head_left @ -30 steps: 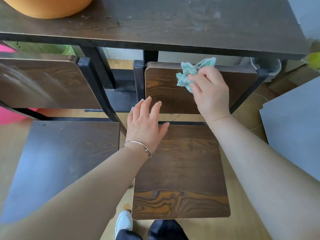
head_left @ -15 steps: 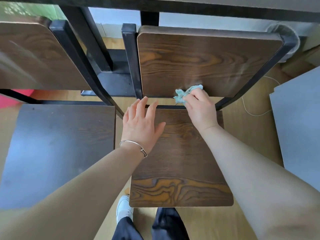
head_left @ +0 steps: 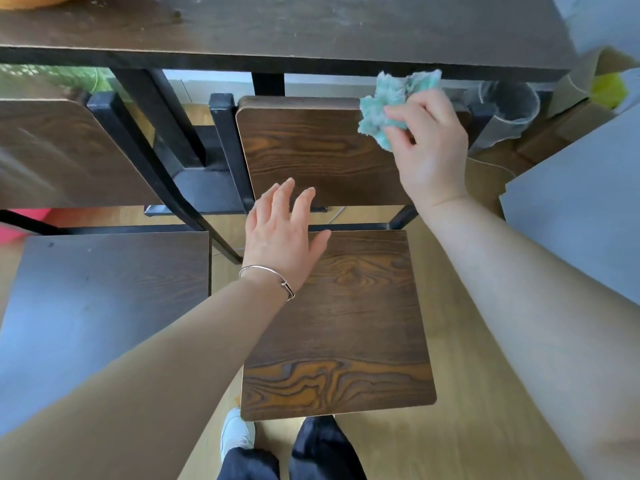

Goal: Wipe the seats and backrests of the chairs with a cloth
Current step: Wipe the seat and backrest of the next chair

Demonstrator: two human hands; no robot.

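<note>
A dark wood-grain chair stands before me, its seat (head_left: 349,323) below and its backrest (head_left: 311,150) above. My right hand (head_left: 429,150) grips a crumpled teal cloth (head_left: 388,105) at the backrest's upper right corner. My left hand (head_left: 280,233), with a bracelet on the wrist, rests flat with straight fingers on the seat's rear left corner. A second chair stands to the left, with its seat (head_left: 104,299) and backrest (head_left: 62,150) in view.
A dark table (head_left: 311,29) overhangs the chairs' backrests at the top. A bin with a plastic liner (head_left: 509,109) stands at the right, behind the chair. A grey panel (head_left: 581,209) fills the right side. My feet (head_left: 239,431) show on the wooden floor below.
My right hand has swept the cloth from the bottom edge of the backrest up to its top right corner. My left hand has stayed on the seat.
</note>
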